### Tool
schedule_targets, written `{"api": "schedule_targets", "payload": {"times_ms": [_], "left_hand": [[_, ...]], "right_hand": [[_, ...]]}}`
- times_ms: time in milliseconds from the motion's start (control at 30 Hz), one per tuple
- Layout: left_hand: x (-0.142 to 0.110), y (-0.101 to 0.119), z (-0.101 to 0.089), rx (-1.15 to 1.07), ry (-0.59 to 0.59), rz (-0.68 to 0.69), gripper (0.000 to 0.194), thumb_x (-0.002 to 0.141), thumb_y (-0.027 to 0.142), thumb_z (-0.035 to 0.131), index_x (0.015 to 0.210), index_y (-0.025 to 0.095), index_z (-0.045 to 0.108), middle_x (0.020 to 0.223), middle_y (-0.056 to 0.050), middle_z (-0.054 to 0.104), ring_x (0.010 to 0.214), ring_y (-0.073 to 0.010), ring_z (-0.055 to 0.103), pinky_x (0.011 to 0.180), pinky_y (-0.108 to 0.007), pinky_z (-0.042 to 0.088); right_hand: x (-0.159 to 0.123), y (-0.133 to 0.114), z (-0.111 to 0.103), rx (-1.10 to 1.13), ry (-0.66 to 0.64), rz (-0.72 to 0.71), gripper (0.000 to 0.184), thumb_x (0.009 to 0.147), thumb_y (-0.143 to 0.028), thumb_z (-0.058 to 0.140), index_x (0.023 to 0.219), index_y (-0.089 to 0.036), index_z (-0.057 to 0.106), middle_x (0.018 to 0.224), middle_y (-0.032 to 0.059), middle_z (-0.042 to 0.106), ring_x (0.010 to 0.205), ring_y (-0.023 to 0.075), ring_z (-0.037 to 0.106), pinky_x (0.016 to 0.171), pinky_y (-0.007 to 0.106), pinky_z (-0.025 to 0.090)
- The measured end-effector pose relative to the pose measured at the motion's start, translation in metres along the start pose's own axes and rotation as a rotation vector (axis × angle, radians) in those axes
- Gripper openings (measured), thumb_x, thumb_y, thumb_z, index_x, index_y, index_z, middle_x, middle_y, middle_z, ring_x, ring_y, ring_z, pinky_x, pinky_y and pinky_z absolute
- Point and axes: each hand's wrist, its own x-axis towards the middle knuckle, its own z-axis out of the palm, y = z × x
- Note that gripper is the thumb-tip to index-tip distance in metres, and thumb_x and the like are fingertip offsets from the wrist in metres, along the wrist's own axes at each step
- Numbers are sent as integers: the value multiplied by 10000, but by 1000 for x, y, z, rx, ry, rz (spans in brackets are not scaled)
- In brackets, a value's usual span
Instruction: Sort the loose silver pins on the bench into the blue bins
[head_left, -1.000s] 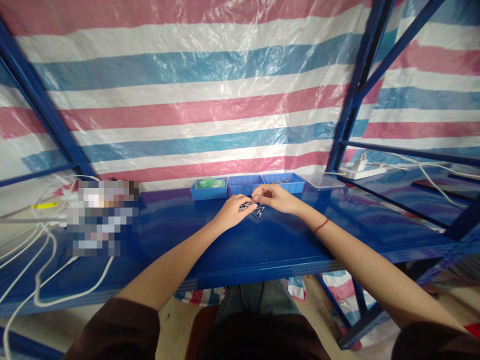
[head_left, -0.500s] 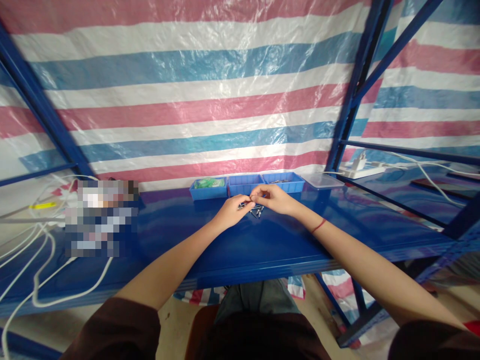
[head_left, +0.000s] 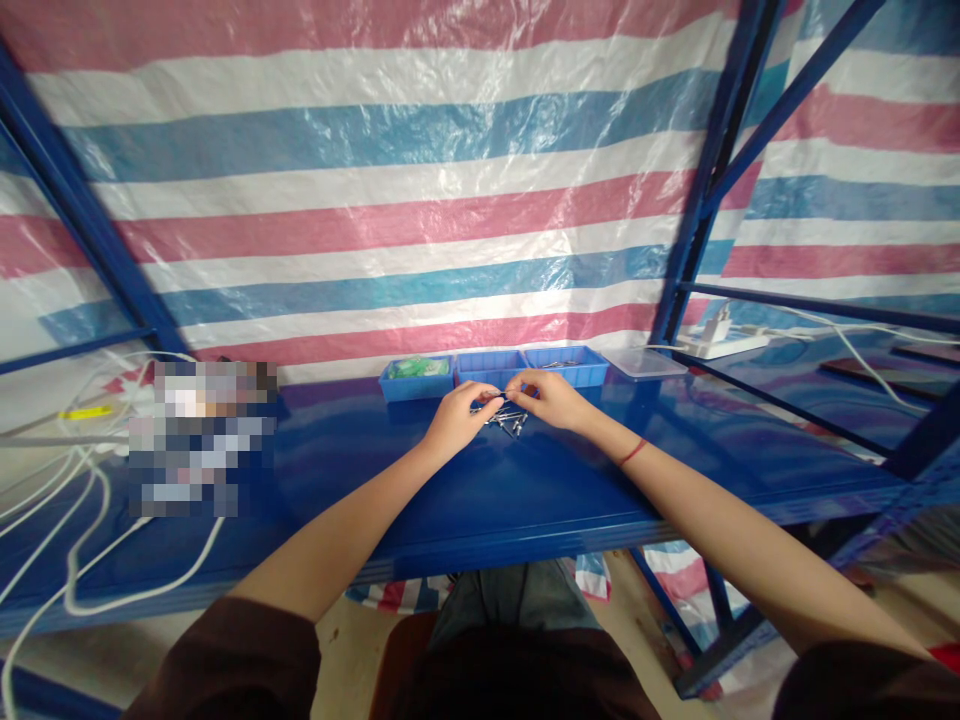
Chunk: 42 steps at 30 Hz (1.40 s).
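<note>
My left hand point(head_left: 463, 415) and my right hand point(head_left: 551, 397) meet fingertip to fingertip above the middle of the blue table point(head_left: 480, 500). Each pinches with thumb and forefinger. Between the fingertips shows a thin metal piece point(head_left: 506, 391), too small to name exactly. Just under the hands lies a loose pile of slim silver metal pieces point(head_left: 513, 422), some with thicker ends. My left hand partly covers this pile.
Behind the hands stand three blue bins: the left one point(head_left: 388, 386) with green-and-white contents, the middle one point(head_left: 491, 366), and the right one point(head_left: 598, 374) with thin metal pieces. A clear plastic lid point(head_left: 649, 364) lies beside them. White cables point(head_left: 97, 500) and a blurred heap point(head_left: 202, 440) occupy the left.
My fingertips have drawn slightly apart, and the thin metal piece now shows between them. My left hand has shifted a little to the left, uncovering more of the pile.
</note>
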Motion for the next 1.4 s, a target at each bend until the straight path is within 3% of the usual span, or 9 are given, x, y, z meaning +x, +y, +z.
{"api": "schedule_targets", "payload": {"times_ms": [267,367,500,667,767,933,1100,1200,1400], "left_hand": [[-5,-3,0,181,-209,145,317,836,338,508,1122,219,572,1012,-42,623,960,-187,557,885,-322,428],[-7,-2,1,246,-272,192,323,832,337,508,1137,250,573,1098,-44,597,1024,-205,523,911,-347,411],[-9,-2,2,294,-313,206,326,836,339,499,1147,272,569,1125,-47,580,1063,-216,493,924,-362,401],[-8,-2,0,306,-326,183,301,842,339,485,1114,269,593,1099,-41,587,1046,-219,493,907,-370,408],[-8,-1,-1,312,-336,183,283,842,330,484,1089,269,608,1081,-38,591,1035,-214,498,906,-367,407],[-8,-1,0,334,-333,173,278,847,346,480,1080,272,614,1079,-33,597,1021,-210,504,881,-349,418],[-7,-3,1,290,-243,201,296,845,391,491,1064,227,605,1028,-43,623,962,-194,536,868,-324,413],[-4,-4,1,238,-201,206,235,868,359,461,944,206,623,898,-27,644,860,-167,561,822,-297,415],[-1,-5,1,118,-131,72,224,883,309,425,856,179,605,826,-23,633,790,-151,569,750,-262,419]], "right_hand": [[6,28,-15,264,415,606,249,812,-391,467,778,-152,527,778,92,618,543,110,536,476,215,433],[5,43,-25,310,427,731,302,853,-420,378,812,-160,526,821,109,628,494,90,509,489,228,456],[3,47,-30,110,289,641,364,858,-427,349,865,-152,587,757,90,644,485,111,513,509,259,449],[-1,35,-20,-81,-238,170,224,739,-224,539,898,-160,682,919,61,681,802,174,595,744,270,451],[-2,36,-11,-174,-370,40,248,705,-130,539,899,-154,693,935,69,678,814,173,590,750,266,437],[-3,39,-8,-267,-372,-22,191,716,-57,477,755,-138,646,777,62,652,691,146,552,667,253,416],[-4,17,-8,-198,-247,-126,172,780,-93,440,789,-143,605,752,51,620,684,141,538,667,268,406],[-2,3,-3,-8,-164,-128,134,798,-176,484,798,-146,615,785,53,630,710,143,555,671,275,419],[3,2,9,565,-41,135,279,673,-352,676,845,-144,607,752,32,646,682,134,587,684,292,460]]}}
